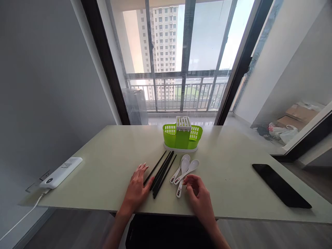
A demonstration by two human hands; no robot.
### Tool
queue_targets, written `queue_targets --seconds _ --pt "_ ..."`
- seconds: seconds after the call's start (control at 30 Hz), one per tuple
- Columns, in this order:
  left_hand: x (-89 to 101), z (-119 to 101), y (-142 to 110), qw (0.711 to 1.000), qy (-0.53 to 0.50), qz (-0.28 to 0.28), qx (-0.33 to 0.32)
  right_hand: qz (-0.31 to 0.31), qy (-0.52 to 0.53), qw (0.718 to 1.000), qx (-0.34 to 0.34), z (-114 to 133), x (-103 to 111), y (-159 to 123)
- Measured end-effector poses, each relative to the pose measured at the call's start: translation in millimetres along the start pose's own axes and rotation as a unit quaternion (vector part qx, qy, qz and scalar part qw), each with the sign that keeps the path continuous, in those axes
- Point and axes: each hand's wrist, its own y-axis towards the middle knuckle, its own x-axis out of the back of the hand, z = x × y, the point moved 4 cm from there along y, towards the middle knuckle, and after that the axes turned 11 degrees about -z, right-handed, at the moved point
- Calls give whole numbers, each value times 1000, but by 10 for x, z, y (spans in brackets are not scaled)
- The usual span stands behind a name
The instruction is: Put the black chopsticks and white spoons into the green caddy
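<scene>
My left hand (137, 188) lies flat on the table with its fingers stretched out, beside a loose group of several black chopsticks (162, 174). Its thumb is next to the nearest chopsticks; whether it touches them I cannot tell. My right hand (198, 195) has loosely curled fingers, with a gap between thumb and forefinger. Its fingertips are close to the handles of three white spoons (194, 165), which overlap one another and have dark and red print on the handles. Behind them stands a green utensil basket (169, 141) with a white slotted top on its middle part.
A black phone-like slab (281, 185) lies at the right on the pale table (228, 166). To the left is a white power strip or power bank (62, 171) with a cable running off the table edge. Beyond the table, a glass door opens toward a balcony.
</scene>
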Motion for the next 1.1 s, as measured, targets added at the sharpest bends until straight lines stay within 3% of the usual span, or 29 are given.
queue_targets --seconds 0.17,0.5,1.1 --pt "162 -72 -230 999 -2 -25 45 -6 7 1000 2 5 -1 6" --pt "101 -20 -250 998 9 -23 65 10 5 1000 -14 -64 -1 -6" --pt "166 -34 -236 993 42 -86 66 17 0 1000 -8 -71 -16 -6"
